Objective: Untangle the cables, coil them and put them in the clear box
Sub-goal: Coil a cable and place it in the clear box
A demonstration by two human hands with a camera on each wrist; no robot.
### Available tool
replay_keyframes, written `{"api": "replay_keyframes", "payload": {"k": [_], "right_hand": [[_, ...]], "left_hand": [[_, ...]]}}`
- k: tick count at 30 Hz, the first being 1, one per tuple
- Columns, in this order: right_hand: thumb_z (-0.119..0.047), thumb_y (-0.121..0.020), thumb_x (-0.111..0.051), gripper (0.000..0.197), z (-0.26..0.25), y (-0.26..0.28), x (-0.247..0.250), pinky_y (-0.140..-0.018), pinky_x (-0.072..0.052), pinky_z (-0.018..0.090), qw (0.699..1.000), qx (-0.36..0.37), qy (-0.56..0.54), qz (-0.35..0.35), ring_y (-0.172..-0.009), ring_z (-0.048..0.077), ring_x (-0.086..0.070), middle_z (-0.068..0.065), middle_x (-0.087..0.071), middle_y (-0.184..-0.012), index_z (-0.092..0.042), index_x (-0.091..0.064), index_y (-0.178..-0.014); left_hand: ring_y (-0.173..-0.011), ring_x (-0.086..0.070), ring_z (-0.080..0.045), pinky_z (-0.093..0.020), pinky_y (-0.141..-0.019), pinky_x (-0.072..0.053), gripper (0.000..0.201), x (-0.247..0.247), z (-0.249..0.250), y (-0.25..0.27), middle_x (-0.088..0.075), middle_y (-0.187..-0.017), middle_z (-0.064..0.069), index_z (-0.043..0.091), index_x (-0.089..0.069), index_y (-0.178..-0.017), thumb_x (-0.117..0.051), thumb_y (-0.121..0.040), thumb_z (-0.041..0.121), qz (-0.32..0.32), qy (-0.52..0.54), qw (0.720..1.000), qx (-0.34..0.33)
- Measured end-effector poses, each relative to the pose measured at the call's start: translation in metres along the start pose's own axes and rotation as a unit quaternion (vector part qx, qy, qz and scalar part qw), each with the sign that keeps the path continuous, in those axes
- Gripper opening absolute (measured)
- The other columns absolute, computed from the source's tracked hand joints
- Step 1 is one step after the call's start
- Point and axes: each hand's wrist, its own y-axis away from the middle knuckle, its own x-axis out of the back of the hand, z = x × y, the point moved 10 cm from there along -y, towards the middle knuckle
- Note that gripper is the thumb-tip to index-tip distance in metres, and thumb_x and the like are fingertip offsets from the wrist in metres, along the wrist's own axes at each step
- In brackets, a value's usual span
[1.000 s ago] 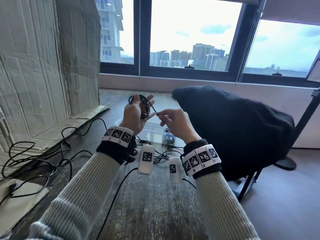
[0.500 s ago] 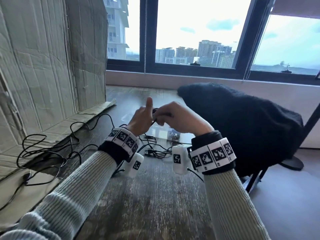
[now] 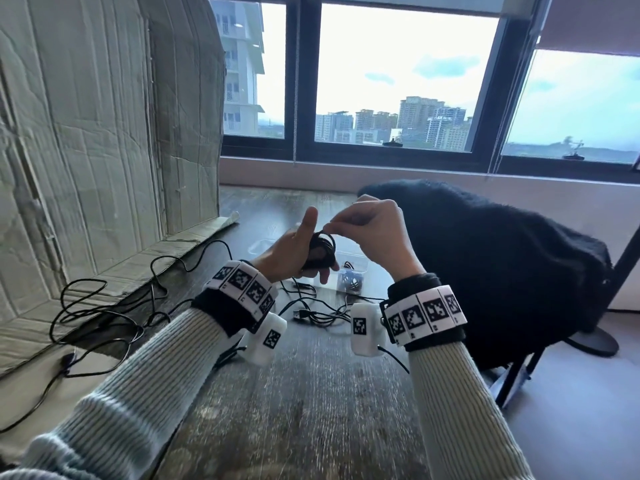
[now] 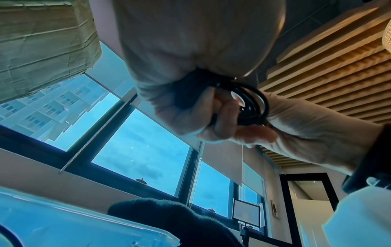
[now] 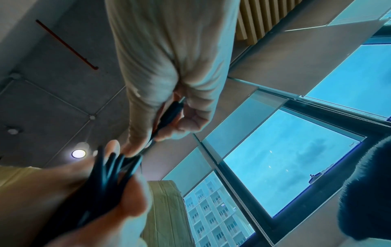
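Observation:
A small black cable coil (image 3: pixel 323 249) is held above the table, my left hand (image 3: pixel 301 254) gripping it with the thumb pointing up. In the left wrist view the fingers curl through the coil (image 4: pixel 251 103). My right hand (image 3: pixel 349 228) pinches the cable's loose end at the top of the coil. The right wrist view shows that black plug end (image 5: pixel 171 113) between thumb and fingers, with the coil (image 5: pixel 105 175) just below. The clear box (image 3: pixel 353 268) stands on the table behind my hands with a coiled cable inside. More tangled black cables (image 3: pixel 311 315) lie in front of it.
A long black cable (image 3: pixel 104 306) loops over the table's left side and onto flattened cardboard (image 3: pixel 86 168) standing there. A chair with a black fleece cover (image 3: pixel 502 271) is close on the right. The window wall runs along the back.
My right hand has come in from the right with the cable end and now sits over the top of the coil. My left fingers have closed round the coil.

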Motion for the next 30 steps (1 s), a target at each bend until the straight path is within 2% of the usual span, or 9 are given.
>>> {"api": "replay_keyframes", "payload": {"k": [4,9,12,15,17,21,24,28,30], "right_hand": [[-0.023,-0.064,-0.087,0.012,-0.008,0.001,0.003,-0.067,-0.057,0.045,0.998,0.017,-0.054,-0.021,-0.067,0.016,-0.066,-0.008,-0.069,-0.068,-0.028,-0.077,-0.066],[-0.016,-0.066,-0.086,0.014,0.004,0.000,0.002,-0.071,-0.057,0.037,0.994,-0.005,-0.105,0.001,-0.065,0.015,-0.068,-0.004,-0.073,-0.068,-0.026,-0.077,-0.068],[-0.007,-0.074,-0.079,0.011,0.017,0.002,-0.005,-0.064,-0.052,0.030,0.993,-0.031,-0.109,-0.021,-0.059,0.011,-0.064,-0.002,-0.072,-0.065,-0.018,-0.078,-0.078],[-0.009,-0.081,-0.073,0.009,0.020,0.004,-0.015,-0.051,-0.041,0.024,0.992,-0.050,-0.100,-0.065,-0.051,0.008,-0.052,-0.004,-0.065,-0.058,-0.011,-0.078,-0.089],[-0.008,-0.084,-0.070,0.013,0.018,0.005,-0.019,-0.049,-0.040,0.022,0.990,-0.062,-0.101,-0.076,-0.049,0.005,-0.051,-0.003,-0.064,-0.059,-0.006,-0.076,-0.096],[0.008,-0.087,-0.057,0.026,0.015,0.008,-0.024,-0.068,-0.050,0.026,0.977,-0.094,-0.170,-0.082,-0.063,0.010,-0.061,0.011,-0.070,-0.079,0.000,-0.071,-0.107],[0.009,-0.086,-0.058,0.028,0.013,0.012,-0.025,-0.078,-0.053,0.030,0.970,-0.080,-0.205,-0.107,-0.075,0.014,-0.065,0.019,-0.072,-0.091,0.000,-0.070,-0.110],[0.008,-0.084,-0.064,0.031,0.012,0.016,-0.024,-0.082,-0.052,0.026,0.954,-0.073,-0.252,-0.143,-0.079,0.017,-0.065,0.014,-0.073,-0.096,-0.002,-0.069,-0.113],[0.010,-0.082,-0.064,0.034,0.011,0.017,-0.024,-0.085,-0.052,0.026,0.948,-0.070,-0.269,-0.157,-0.085,0.017,-0.067,0.009,-0.074,-0.096,-0.006,-0.069,-0.112]], "left_hand": [[-0.044,-0.055,-0.015,-0.020,-0.043,-0.037,0.094,-0.010,-0.001,0.007,-0.066,-0.052,-0.005,0.004,-0.068,-0.077,0.006,-0.092,0.059,-0.027,-0.005,0.999,0.031],[-0.046,-0.051,-0.014,-0.022,-0.044,-0.035,0.104,-0.013,0.010,0.014,-0.068,-0.058,-0.009,0.003,-0.073,-0.075,0.011,-0.089,0.063,-0.041,0.039,0.998,0.029],[-0.044,-0.053,-0.014,-0.020,-0.040,-0.035,0.094,0.010,0.017,0.011,-0.071,-0.067,-0.016,0.003,-0.072,-0.084,0.000,-0.092,0.064,0.040,0.057,0.998,0.000],[-0.046,-0.058,-0.019,-0.021,-0.039,-0.036,0.079,0.031,0.015,0.008,-0.071,-0.068,-0.016,0.007,-0.068,-0.086,-0.014,-0.095,0.063,0.117,0.056,0.992,0.002],[-0.046,-0.056,-0.022,-0.021,-0.038,-0.033,0.073,0.038,0.010,0.005,-0.070,-0.067,-0.017,0.005,-0.064,-0.093,-0.017,-0.097,0.061,0.147,0.089,0.985,0.014],[-0.042,-0.055,-0.021,-0.017,-0.034,-0.032,0.074,0.050,-0.006,0.000,-0.069,-0.067,-0.019,-0.002,-0.053,-0.114,-0.018,-0.097,0.061,0.205,0.174,0.960,0.077],[-0.041,-0.053,-0.021,-0.017,-0.033,-0.031,0.073,0.045,-0.015,0.001,-0.067,-0.065,-0.019,-0.002,-0.047,-0.119,-0.018,-0.097,0.061,0.201,0.212,0.948,0.127],[-0.039,-0.052,-0.019,-0.016,-0.032,-0.031,0.073,0.036,-0.017,0.003,-0.063,-0.056,-0.014,-0.002,-0.047,-0.115,-0.017,-0.097,0.061,0.192,0.250,0.937,0.154],[-0.039,-0.051,-0.018,-0.016,-0.032,-0.031,0.071,0.036,-0.019,0.002,-0.064,-0.060,-0.016,-0.001,-0.047,-0.116,-0.017,-0.097,0.061,0.198,0.267,0.930,0.155]]}}
